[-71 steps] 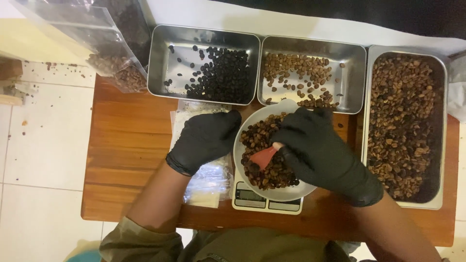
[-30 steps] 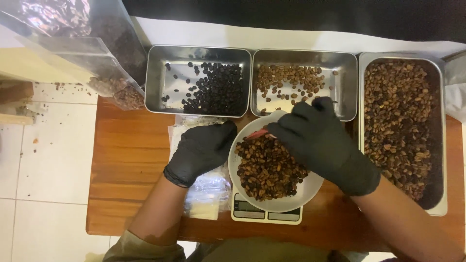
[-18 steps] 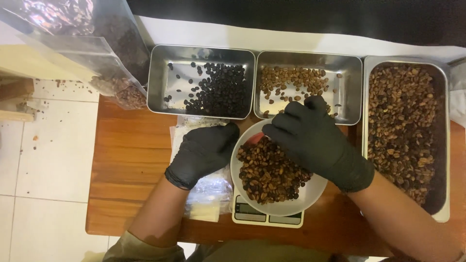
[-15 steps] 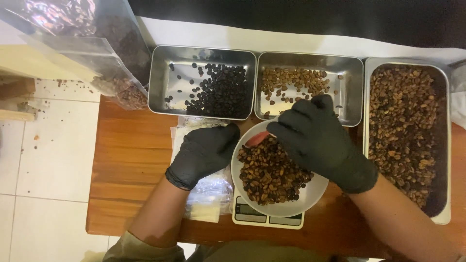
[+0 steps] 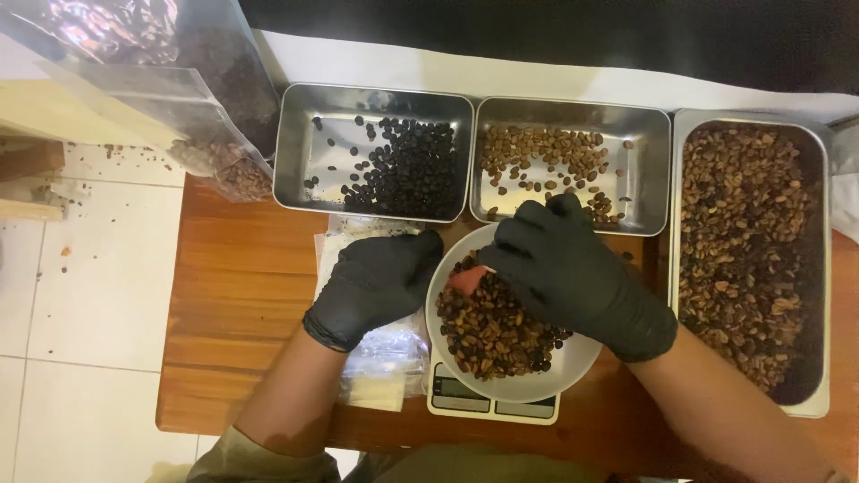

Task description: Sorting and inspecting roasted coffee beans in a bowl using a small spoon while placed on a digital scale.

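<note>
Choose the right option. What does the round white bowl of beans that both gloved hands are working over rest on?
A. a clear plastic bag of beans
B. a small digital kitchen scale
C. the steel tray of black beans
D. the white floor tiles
B. The white bowl sits on a small digital scale, whose front edge and display stick out below its rim on the wooden table.

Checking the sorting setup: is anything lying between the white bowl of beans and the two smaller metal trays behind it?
Nothing visible does. The white bowl sits right in front of the dark-bean tray and the light-bean tray; only the right hand reaches over the bowl's far rim.
</note>
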